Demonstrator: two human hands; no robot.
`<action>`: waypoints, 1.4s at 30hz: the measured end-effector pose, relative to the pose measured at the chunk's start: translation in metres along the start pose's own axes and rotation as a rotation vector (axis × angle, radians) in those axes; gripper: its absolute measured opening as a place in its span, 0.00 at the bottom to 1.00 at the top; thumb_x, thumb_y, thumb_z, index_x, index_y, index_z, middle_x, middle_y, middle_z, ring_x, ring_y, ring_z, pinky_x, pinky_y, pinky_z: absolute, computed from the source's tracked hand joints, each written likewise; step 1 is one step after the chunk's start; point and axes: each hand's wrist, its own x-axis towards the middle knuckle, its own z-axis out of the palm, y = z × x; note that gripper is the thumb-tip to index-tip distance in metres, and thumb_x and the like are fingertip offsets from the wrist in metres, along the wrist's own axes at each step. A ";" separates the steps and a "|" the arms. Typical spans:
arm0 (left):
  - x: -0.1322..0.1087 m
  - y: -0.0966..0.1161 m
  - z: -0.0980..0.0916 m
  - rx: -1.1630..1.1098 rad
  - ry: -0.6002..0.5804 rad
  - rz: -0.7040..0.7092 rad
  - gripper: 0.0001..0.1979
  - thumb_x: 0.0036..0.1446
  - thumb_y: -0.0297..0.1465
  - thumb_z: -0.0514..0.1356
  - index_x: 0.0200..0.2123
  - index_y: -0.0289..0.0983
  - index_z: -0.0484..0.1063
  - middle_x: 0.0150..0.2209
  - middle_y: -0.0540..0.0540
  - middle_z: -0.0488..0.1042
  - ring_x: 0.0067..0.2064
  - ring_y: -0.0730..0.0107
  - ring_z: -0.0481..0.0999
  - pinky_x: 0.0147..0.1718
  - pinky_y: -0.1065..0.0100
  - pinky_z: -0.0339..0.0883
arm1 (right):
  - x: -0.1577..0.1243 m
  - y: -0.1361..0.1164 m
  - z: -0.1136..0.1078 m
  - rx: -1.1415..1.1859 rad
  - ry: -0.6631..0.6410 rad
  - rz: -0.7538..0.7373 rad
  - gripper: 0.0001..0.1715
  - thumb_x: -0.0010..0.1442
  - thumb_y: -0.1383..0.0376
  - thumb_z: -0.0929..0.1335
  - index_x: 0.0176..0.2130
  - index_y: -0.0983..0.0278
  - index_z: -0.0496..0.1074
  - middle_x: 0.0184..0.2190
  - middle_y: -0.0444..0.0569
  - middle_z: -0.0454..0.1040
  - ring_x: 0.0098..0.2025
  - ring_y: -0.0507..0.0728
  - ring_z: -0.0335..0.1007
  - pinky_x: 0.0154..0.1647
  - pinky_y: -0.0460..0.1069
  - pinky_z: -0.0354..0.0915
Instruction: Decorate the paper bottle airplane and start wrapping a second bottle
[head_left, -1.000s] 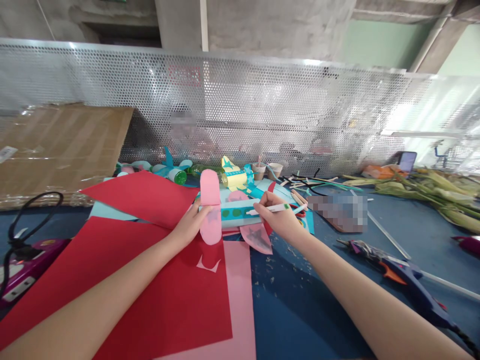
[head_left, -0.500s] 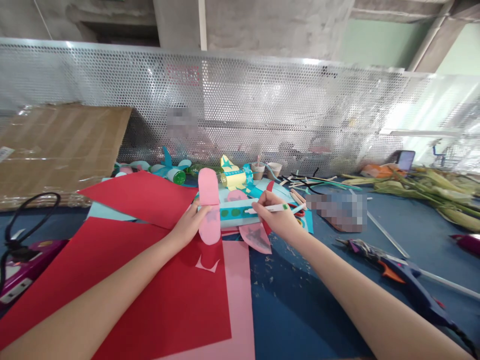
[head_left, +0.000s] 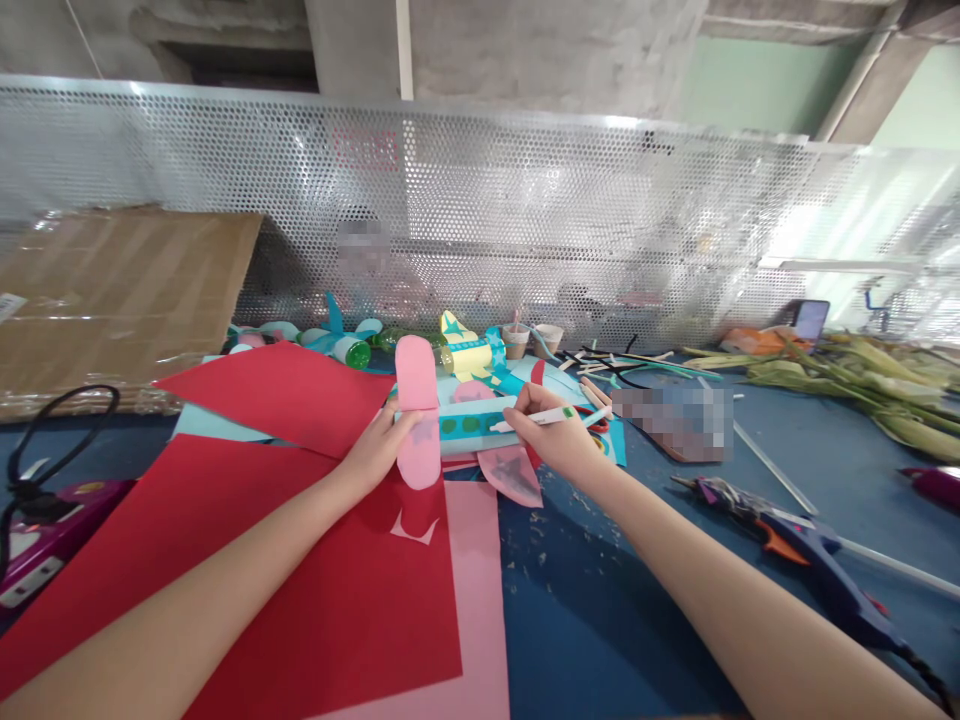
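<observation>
The pink and pale-blue model plane [head_left: 466, 444] has a green-spotted turquoise band [head_left: 459, 425].

Paper wing [head_left: 417, 372] (matt), smooth plastic marker [head_left: 551, 417]

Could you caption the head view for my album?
Left hand holds a pink-and-blue paper plane; right hand grips a white marker.

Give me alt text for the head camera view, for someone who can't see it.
A person's right hand holds a white marker at a blue strip with green ovals on a model plane, while the left hand holds it near its pink crosspiece. Red paper lies beneath the left forearm, and a glue gun rests on the blue table at right.
</observation>
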 end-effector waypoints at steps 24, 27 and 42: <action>-0.002 0.006 0.000 -0.016 0.012 0.008 0.21 0.52 0.44 0.54 0.46 0.42 0.72 0.50 0.48 0.76 0.52 0.54 0.73 0.52 0.62 0.65 | 0.001 0.001 -0.003 0.001 0.025 0.009 0.12 0.51 0.61 0.65 0.22 0.58 0.57 0.15 0.37 0.59 0.21 0.52 0.54 0.25 0.48 0.51; -0.001 0.004 0.000 -0.020 0.009 0.022 0.23 0.52 0.44 0.54 0.49 0.42 0.71 0.52 0.47 0.76 0.54 0.53 0.72 0.54 0.61 0.64 | 0.001 0.001 -0.003 -0.010 0.033 0.019 0.12 0.51 0.62 0.65 0.21 0.58 0.56 0.15 0.37 0.59 0.21 0.52 0.54 0.25 0.48 0.51; -0.002 0.005 0.000 -0.002 0.014 0.000 0.21 0.52 0.45 0.54 0.45 0.42 0.72 0.48 0.48 0.78 0.51 0.53 0.74 0.51 0.61 0.66 | 0.003 0.003 -0.004 0.036 0.060 0.018 0.12 0.52 0.59 0.65 0.22 0.58 0.57 0.15 0.37 0.60 0.19 0.51 0.54 0.24 0.48 0.51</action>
